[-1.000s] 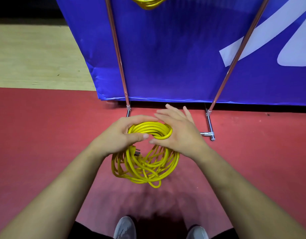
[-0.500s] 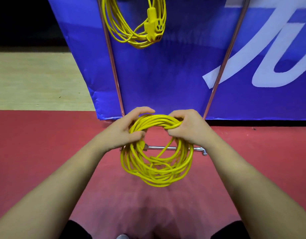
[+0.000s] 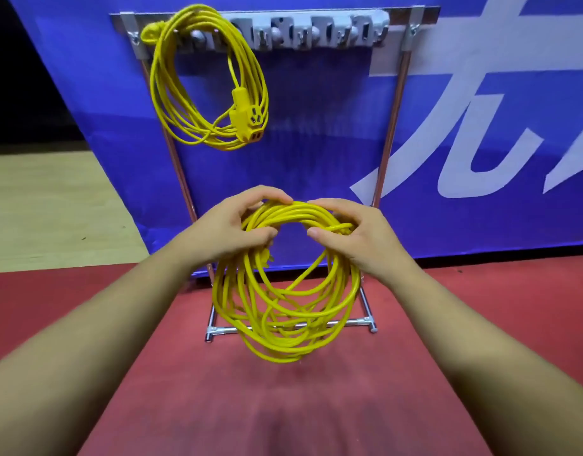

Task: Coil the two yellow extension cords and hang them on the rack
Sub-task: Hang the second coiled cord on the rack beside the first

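one cord (image 3: 198,93) hung on rack (image 3: 316,31) left, other cord (image 3: 283,291) before rack

The held coil (image 3: 300,213) covers the middle of the rack's base bar (image 3: 224,330). Hook row (image 3: 316,31) is blurred. Banner lettering (image 3: 481,70) is cut off at the right edge.

Blue banner (image 3: 316,143), white lettering; red floor (image 3: 283,406); tan floor (image 3: 53,209) left.

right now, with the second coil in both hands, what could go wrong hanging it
The held coil sags in uneven loops below the left hand and right hand, which grip only its top; strands may slip free. Its low loops hang across the base bar and could snag. The hung coil takes the left hooks; aim right.
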